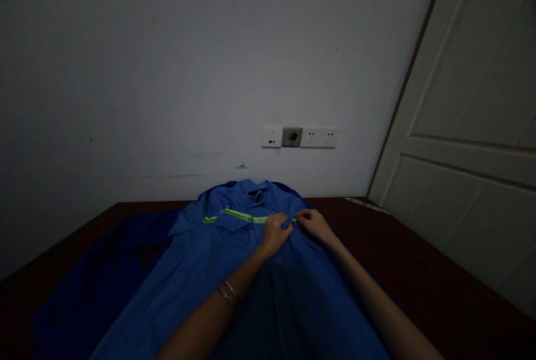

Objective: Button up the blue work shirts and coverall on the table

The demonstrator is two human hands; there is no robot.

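A blue work jacket lies spread on a dark red surface, its collar towards the wall. A yellow-green reflective strip crosses its chest. My left hand, with bangles on the wrist, is on the chest just right of the front opening; its thumb and fingers close on the cloth near the strip. Just to the right, my right hand pinches the jacket at the strip's right end. The small fold between the two hands is partly hidden by the fingers.
Darker blue sleeves or cloth spread out to the left. Behind stands a white wall with a row of sockets. At the right is a pale panelled door; a thin printed strip lies near its base.
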